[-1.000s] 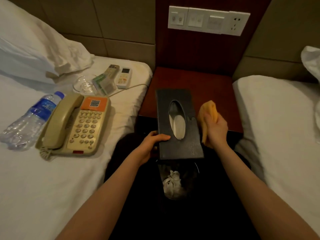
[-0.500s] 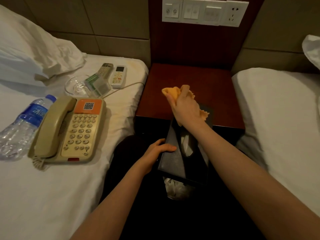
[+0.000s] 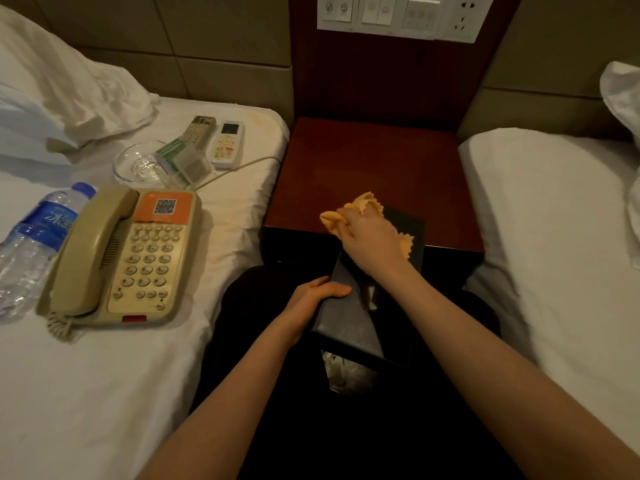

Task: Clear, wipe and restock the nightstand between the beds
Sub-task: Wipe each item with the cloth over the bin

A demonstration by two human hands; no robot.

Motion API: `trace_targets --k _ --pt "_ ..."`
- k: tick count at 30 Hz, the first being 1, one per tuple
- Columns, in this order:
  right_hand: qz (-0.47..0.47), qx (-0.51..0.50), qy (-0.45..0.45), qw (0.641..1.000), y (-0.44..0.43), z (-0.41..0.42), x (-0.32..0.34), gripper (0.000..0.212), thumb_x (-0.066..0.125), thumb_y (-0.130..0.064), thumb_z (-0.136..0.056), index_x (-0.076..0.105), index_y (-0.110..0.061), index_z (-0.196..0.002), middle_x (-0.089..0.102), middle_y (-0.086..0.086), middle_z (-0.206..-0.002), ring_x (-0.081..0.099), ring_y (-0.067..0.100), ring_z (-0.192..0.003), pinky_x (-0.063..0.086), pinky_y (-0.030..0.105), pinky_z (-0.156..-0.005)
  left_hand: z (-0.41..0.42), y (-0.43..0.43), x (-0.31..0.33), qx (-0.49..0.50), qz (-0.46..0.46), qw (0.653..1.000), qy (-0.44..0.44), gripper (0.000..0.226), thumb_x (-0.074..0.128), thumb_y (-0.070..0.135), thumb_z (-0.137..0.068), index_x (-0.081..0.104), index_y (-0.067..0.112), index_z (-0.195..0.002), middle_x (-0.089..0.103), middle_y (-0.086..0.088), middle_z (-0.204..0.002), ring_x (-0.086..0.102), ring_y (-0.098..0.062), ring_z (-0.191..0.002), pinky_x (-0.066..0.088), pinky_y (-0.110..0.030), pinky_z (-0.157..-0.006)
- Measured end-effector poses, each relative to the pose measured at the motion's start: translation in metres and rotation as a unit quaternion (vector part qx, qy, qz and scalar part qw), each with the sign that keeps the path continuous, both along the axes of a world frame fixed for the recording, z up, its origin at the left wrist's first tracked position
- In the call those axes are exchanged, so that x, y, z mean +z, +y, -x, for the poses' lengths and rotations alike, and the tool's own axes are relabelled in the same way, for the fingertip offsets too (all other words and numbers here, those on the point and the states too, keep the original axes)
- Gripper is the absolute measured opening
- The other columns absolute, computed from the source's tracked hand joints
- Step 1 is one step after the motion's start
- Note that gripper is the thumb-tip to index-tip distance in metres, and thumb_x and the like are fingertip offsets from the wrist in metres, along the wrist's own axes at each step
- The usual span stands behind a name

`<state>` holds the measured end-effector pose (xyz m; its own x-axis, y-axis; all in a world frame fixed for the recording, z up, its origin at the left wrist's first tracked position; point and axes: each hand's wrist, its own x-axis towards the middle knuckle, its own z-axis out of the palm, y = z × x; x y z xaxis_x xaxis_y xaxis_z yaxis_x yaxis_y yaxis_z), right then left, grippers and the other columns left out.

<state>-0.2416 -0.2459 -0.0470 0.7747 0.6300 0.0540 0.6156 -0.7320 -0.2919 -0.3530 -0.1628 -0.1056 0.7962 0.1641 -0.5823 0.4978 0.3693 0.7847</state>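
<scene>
The dark red nightstand (image 3: pixel 374 168) stands between the two beds with its top bare. In front of it I hold a black tissue box (image 3: pixel 349 320) over a bin. My left hand (image 3: pixel 311 296) grips the box's near left edge, thumb on top. My right hand (image 3: pixel 370 240) clutches a crumpled yellow cloth (image 3: pixel 332 220) and presses it on the box's far end, at the nightstand's front edge. My right forearm hides part of the tissue slot.
On the left bed lie a beige telephone (image 3: pixel 121 261) with its cord, a water bottle (image 3: pixel 31 244), a glass ashtray (image 3: pixel 138 164), a small green-topped box (image 3: pixel 183 161) and two remote controls (image 3: pixel 216 138). A lined bin (image 3: pixel 346 374) sits below the tissue box. A switch panel (image 3: pixel 401 15) is on the wall.
My right hand moved with the cloth from the box's right side onto its far top end and shifted a little there. The box tilted and sank lower in my left hand.
</scene>
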Motion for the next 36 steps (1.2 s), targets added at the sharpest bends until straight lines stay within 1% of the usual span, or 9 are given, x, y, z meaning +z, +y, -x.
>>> trace_targets --k 4,12,15,19,23,27,29,33,36 --pt "-0.033 -0.012 0.013 0.999 -0.007 0.018 -0.004 0.039 0.037 -0.03 -0.1 0.047 -0.024 -0.137 0.051 0.016 -0.13 0.057 0.033 -0.104 0.046 0.037 -0.079 0.0 -0.004 -0.001 0.038 -0.017 0.999 -0.01 0.11 0.079 0.05 -0.038 0.05 0.005 -0.135 0.06 -0.011 -0.126 0.059 -0.026 -0.113 0.046 -0.038 -0.101" --pt "-0.076 -0.017 0.025 0.997 -0.006 0.038 0.011 0.039 0.038 -0.027 -0.1 0.045 -0.026 -0.138 0.055 0.013 -0.126 0.058 0.029 -0.105 0.04 0.03 -0.071 -0.001 -0.009 0.002 0.094 -0.031 0.993 -0.062 0.116 0.079 0.061 -0.043 0.044 0.007 -0.139 0.053 -0.012 -0.136 0.052 -0.026 -0.124 0.039 -0.044 -0.109" --pt "-0.089 0.003 0.025 0.996 -0.006 0.045 0.017 0.037 0.04 -0.025 -0.099 0.048 -0.026 -0.136 0.057 0.009 -0.126 0.056 0.026 -0.108 0.04 0.03 -0.071 0.0 -0.01 0.012 0.125 -0.027 0.989 -0.069 0.102 0.078 0.052 -0.053 0.044 0.008 -0.139 0.056 -0.013 -0.134 0.055 -0.026 -0.12 0.042 -0.043 -0.106" --pt "-0.023 0.018 0.003 1.0 -0.01 0.059 0.01 0.039 0.037 -0.029 -0.1 0.043 -0.027 -0.138 0.054 0.01 -0.128 0.056 0.03 -0.109 0.046 0.037 -0.08 0.0 -0.01 0.016 0.179 0.027 0.981 -0.066 0.062 0.061 0.046 -0.077 0.056 0.01 -0.127 0.067 -0.009 -0.109 0.064 -0.023 -0.099 0.051 -0.039 -0.093" --pt "0.001 0.03 -0.043 0.999 -0.018 0.066 -0.002 0.038 0.033 -0.033 -0.101 0.043 -0.024 -0.136 0.054 0.01 -0.127 0.058 0.027 -0.107 0.047 0.036 -0.077 -0.004 -0.011 0.002 0.221 -0.005 0.974 -0.058 0.106 0.072 0.076 -0.044 0.054 0.017 -0.131 0.062 -0.011 -0.125 0.054 -0.032 -0.121 0.04 -0.051 -0.106" --pt "-0.015 0.043 -0.032 0.998 -0.029 0.071 -0.003 0.038 0.035 -0.034 -0.1 0.044 -0.024 -0.136 0.055 0.009 -0.126 0.056 0.025 -0.109 0.044 0.035 -0.078 -0.008 -0.009 -0.008 0.218 -0.005 0.974 -0.066 0.133 0.07 0.084 -0.026 0.045 0.017 -0.139 0.054 -0.013 -0.136 0.047 -0.033 -0.129 0.037 -0.05 -0.109" --pt "-0.037 0.053 -0.028 0.998 -0.034 0.072 -0.006 0.036 0.042 -0.03 -0.098 0.051 -0.021 -0.132 0.06 0.01 -0.118 0.06 0.027 -0.103 0.046 0.034 -0.072 -0.007 -0.011 -0.003 0.221 -0.001 0.973 -0.072 0.129 0.069 0.082 -0.03 0.046 0.015 -0.138 0.053 -0.014 -0.136 0.046 -0.034 -0.129 0.036 -0.051 -0.109" --pt "-0.066 0.078 -0.111 0.989 -0.046 0.072 -0.015 0.033 0.048 -0.03 -0.084 0.07 -0.019 -0.106 0.07 0.006 -0.084 0.068 0.022 -0.067 0.047 0.024 -0.046 -0.009 -0.007 -0.009 0.228 0.051 0.971 -0.057 0.128 0.075 0.078 -0.035 0.043 0.011 -0.14 0.056 -0.016 -0.132 0.055 -0.032 -0.12 0.044 -0.047 -0.103" --pt "-0.07 0.106 -0.14 0.982 -0.058 0.071 -0.019 0.04 0.042 -0.035 -0.081 0.072 -0.023 -0.105 0.071 0.004 -0.084 0.068 0.019 -0.067 0.049 0.022 -0.048 -0.008 -0.008 -0.002 0.235 0.066 0.968 -0.057 0.091 0.077 0.056 -0.063 0.049 0.008 -0.134 0.062 -0.016 -0.122 0.065 -0.028 -0.103 0.054 -0.039 -0.088"
